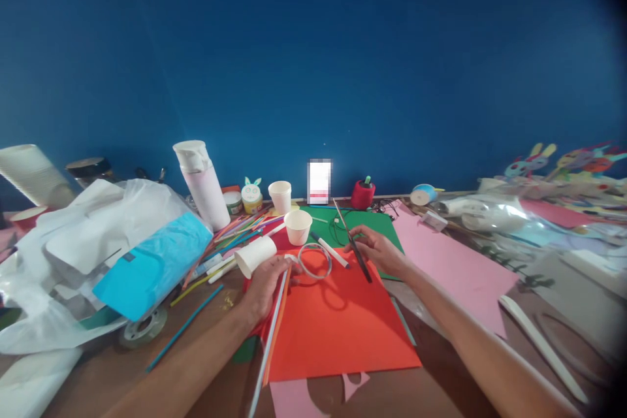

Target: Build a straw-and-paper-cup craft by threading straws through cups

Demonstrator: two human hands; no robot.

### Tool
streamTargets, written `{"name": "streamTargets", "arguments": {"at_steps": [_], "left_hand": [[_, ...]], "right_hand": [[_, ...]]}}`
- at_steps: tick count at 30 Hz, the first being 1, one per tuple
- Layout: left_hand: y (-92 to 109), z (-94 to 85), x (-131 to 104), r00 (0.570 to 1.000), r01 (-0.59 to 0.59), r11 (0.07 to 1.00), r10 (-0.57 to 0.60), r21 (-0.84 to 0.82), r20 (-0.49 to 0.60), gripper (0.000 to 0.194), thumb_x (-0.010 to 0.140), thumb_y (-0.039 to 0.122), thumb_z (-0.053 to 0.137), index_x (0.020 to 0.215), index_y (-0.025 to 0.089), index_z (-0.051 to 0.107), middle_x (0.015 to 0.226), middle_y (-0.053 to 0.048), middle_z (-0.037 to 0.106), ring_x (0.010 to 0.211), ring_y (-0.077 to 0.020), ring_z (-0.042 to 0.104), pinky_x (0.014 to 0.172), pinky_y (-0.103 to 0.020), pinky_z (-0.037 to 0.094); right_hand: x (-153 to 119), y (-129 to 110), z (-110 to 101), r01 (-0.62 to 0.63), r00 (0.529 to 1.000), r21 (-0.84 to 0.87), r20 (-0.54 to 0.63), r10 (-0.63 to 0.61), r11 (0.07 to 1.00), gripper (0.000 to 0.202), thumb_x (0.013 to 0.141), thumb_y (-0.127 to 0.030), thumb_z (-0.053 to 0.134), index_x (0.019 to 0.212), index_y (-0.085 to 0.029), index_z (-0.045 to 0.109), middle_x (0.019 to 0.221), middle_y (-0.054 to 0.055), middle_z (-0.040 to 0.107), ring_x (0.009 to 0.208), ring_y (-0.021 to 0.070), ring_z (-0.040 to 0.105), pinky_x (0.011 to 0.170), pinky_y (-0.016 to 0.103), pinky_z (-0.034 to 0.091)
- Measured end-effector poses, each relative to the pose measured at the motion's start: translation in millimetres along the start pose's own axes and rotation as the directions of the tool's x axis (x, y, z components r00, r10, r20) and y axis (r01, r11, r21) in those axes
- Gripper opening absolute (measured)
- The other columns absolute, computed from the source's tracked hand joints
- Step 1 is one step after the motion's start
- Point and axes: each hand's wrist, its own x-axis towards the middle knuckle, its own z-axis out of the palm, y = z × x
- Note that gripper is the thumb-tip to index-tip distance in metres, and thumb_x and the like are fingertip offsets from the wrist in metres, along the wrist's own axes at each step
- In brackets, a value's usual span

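The left hand (267, 284) is over the left edge of a red sheet (337, 326). Its thumb and fingertips are together, clamped on a long pale strip (268, 346), which runs toward the near edge of the table (196, 366). An orange strip (275, 333) lies alongside it. A thin pale ring (315, 261) stands out beside these fingertips, above the far part of the red sheet; whether it is joined to the pale strip cannot be told.

The right hand (376, 249) is at the sheet's far right corner. Its fingers are bent and closed on the middle of a dark-handled tool (361, 260), whose thin tip points toward the blue wall (313, 65).

A marker (330, 250) lies between the ring and the tool. One white paper cup (255, 257) lies on its side just beside the left hand; a second cup (298, 228) and a third cup (280, 197) stand upright beyond. A green sheet (377, 225) lies partly under the red one, with a pink sheet (455, 261) to its right. A red pot (363, 194) stands near the wall. Left of the cups are a white flask (203, 186), coloured sticks (240, 228) and a bright blue packet (154, 264) among white plastic. A roll of clear tape (143, 328) lies near the packet.
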Motion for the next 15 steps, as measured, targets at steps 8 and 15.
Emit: {"name": "streamTargets", "arguments": {"at_steps": [8,15], "left_hand": [[4,0.7,0,0.999,0.024,0.99,-0.02,-0.14,0.026,0.014,0.068,0.025,0.061,0.074,0.012,0.058,0.074,-0.006,0.065,0.073,-0.0166,0.063,0.06,-0.023,0.05],[6,2.0,-1,0.999,0.053,0.984,-0.051,-0.169,0.016,0.013,0.069,0.024,0.061,0.075,0.014,0.056,0.078,-0.007,0.066,0.077,-0.0179,0.064,0.057,-0.021,0.05]], "right_hand": [[-9,-22,9,-0.113,0.976,0.197,0.207,0.071,0.974,0.041,0.085,-0.041,0.031,0.108,-0.015,0.052,0.085,0.007,0.062,0.074,0.0151,0.056,0.066,0.027,0.043],[-16,-31,26,-0.272,0.918,0.118,0.328,0.221,0.955,0.032,0.08,-0.028,0.04,0.106,-0.016,0.054,0.091,0.006,0.06,0.064,0.0106,0.055,0.062,0.024,0.043]]}}
